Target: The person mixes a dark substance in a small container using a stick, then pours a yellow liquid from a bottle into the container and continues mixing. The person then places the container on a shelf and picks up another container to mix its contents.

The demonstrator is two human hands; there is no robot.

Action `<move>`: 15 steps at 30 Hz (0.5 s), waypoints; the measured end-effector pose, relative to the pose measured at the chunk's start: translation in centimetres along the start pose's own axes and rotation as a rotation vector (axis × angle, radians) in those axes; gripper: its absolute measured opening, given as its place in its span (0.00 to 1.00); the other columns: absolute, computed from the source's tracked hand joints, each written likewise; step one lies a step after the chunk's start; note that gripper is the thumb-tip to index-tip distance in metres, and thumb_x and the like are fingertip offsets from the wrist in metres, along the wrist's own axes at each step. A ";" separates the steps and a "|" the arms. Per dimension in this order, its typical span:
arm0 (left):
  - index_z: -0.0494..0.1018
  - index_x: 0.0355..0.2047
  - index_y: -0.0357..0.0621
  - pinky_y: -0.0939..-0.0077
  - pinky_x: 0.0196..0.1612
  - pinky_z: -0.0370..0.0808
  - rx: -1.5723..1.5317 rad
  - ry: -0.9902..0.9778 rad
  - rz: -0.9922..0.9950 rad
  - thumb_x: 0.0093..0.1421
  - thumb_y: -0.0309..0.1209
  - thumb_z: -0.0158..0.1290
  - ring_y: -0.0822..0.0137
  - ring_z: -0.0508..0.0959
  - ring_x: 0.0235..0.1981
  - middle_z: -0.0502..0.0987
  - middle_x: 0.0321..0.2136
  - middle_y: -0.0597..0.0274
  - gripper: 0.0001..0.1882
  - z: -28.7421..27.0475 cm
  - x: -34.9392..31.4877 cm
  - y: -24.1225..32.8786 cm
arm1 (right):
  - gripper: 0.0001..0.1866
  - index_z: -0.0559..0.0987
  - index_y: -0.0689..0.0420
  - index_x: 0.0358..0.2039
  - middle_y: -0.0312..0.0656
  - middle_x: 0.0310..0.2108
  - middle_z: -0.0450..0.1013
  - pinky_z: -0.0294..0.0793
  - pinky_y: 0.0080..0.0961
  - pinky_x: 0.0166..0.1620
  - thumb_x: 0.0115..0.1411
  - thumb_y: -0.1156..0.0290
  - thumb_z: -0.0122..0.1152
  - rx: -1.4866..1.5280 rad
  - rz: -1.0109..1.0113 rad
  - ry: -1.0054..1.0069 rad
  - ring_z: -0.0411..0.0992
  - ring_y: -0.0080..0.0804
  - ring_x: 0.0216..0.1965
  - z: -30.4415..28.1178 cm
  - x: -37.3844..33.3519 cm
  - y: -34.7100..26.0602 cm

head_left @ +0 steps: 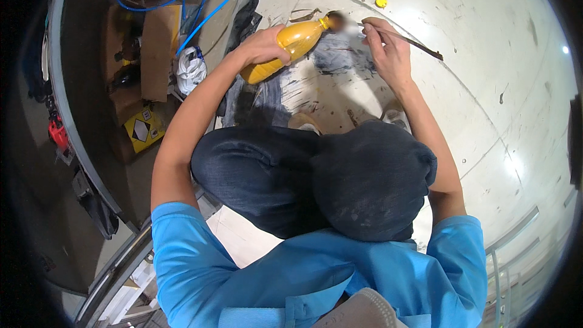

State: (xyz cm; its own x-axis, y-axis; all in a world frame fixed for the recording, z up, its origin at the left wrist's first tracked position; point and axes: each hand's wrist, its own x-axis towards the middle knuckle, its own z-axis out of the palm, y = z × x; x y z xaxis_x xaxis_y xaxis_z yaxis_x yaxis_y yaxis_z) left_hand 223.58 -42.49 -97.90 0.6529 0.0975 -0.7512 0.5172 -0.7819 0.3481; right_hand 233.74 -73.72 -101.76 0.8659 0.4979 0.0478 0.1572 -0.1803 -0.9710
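Observation:
My left hand point(265, 47) is closed round a plastic bottle of yellow liquid point(296, 42). The bottle lies tilted, its yellow neck toward the upper right. A dark, round, blurred thing point(337, 21) is at the bottle's mouth; its kind cannot be made out. Just right of it, my right hand point(388, 48) pinches a thin dark stick point(419, 45), which slants down to the right past the fingers. The stick's other end is lost in the blur near the bottle mouth. A yellow bottle cap point(381, 2) lies on the floor beyond my right hand.
Dark smears mark the pale tiled floor point(516, 85) under the bottle. On the left are an open cardboard box point(159, 54), a coil of blue hose point(206, 0), a white plastic bag point(191, 71) and a yellow package point(144, 129). My bent knees are close below my hands.

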 end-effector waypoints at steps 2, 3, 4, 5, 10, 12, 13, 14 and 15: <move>0.76 0.57 0.46 0.60 0.55 0.78 0.046 0.010 -0.009 0.39 0.43 0.70 0.48 0.83 0.50 0.84 0.47 0.48 0.41 -0.1 0.1 0.4 | 0.10 0.84 0.63 0.49 0.51 0.38 0.83 0.81 0.33 0.39 0.74 0.72 0.61 0.007 0.001 0.006 0.83 0.40 0.34 0.1 0.0 0.3; 0.75 0.56 0.46 0.57 0.54 0.79 0.060 0.019 -0.010 0.39 0.45 0.69 0.45 0.83 0.50 0.84 0.47 0.46 0.41 -0.1 0.0 0.5 | 0.10 0.84 0.63 0.49 0.51 0.39 0.83 0.82 0.33 0.40 0.74 0.72 0.61 -0.003 -0.004 0.005 0.83 0.42 0.35 0.1 0.1 0.5; 0.75 0.55 0.47 0.54 0.53 0.79 0.073 0.024 -0.021 0.38 0.47 0.69 0.42 0.84 0.50 0.85 0.47 0.44 0.42 -0.1 0.1 0.6 | 0.10 0.84 0.62 0.49 0.52 0.39 0.83 0.82 0.34 0.41 0.74 0.72 0.61 -0.017 -0.004 -0.001 0.83 0.44 0.36 0.2 0.1 0.7; 0.75 0.55 0.47 0.54 0.53 0.79 0.095 0.031 -0.026 0.38 0.48 0.69 0.42 0.84 0.50 0.85 0.48 0.44 0.42 -0.1 0.1 0.7 | 0.11 0.84 0.63 0.50 0.50 0.39 0.83 0.82 0.31 0.39 0.75 0.71 0.61 -0.039 -0.040 0.005 0.83 0.39 0.36 0.2 0.2 0.9; 0.75 0.56 0.49 0.52 0.53 0.79 0.174 0.026 -0.070 0.39 0.50 0.68 0.41 0.84 0.51 0.85 0.49 0.44 0.42 -0.4 0.2 1.2 | 0.10 0.84 0.63 0.48 0.50 0.43 0.84 0.82 0.38 0.47 0.73 0.71 0.62 -0.017 -0.045 0.020 0.83 0.51 0.42 0.3 0.2 1.4; 0.75 0.56 0.49 0.52 0.54 0.79 0.199 0.028 -0.082 0.39 0.50 0.68 0.41 0.84 0.51 0.85 0.49 0.44 0.42 -0.5 0.3 1.4 | 0.11 0.84 0.64 0.47 0.49 0.44 0.84 0.82 0.38 0.48 0.73 0.71 0.61 -0.029 -0.053 0.015 0.83 0.51 0.43 0.3 0.3 1.4; 0.75 0.57 0.49 0.52 0.54 0.79 0.211 0.027 -0.090 0.39 0.50 0.68 0.41 0.84 0.51 0.85 0.49 0.44 0.42 -0.5 0.3 1.5 | 0.11 0.84 0.64 0.47 0.49 0.45 0.84 0.82 0.38 0.48 0.73 0.71 0.61 -0.035 -0.057 0.011 0.83 0.51 0.44 0.3 0.3 1.4; 0.75 0.57 0.49 0.52 0.54 0.79 0.213 0.027 -0.087 0.39 0.50 0.68 0.41 0.84 0.51 0.85 0.49 0.44 0.42 -0.6 0.3 1.6 | 0.11 0.84 0.64 0.47 0.48 0.45 0.83 0.82 0.38 0.49 0.73 0.71 0.61 -0.041 -0.055 0.011 0.83 0.51 0.44 0.3 0.4 1.3; 0.75 0.57 0.49 0.52 0.54 0.79 0.214 0.028 -0.084 0.40 0.50 0.68 0.41 0.84 0.51 0.85 0.49 0.44 0.42 -0.6 0.2 1.6 | 0.11 0.84 0.63 0.48 0.48 0.46 0.83 0.83 0.38 0.49 0.73 0.71 0.61 -0.047 -0.054 0.012 0.83 0.51 0.44 0.3 0.4 1.3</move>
State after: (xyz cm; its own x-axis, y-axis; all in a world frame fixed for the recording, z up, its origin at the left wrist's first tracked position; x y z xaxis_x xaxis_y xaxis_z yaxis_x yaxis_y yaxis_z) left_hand 224.89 -43.35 -97.19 0.6289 0.1825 -0.7558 0.4432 -0.8828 0.1556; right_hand 234.14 -73.46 -103.05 0.8610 0.4981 0.1029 0.2258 -0.1931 -0.9548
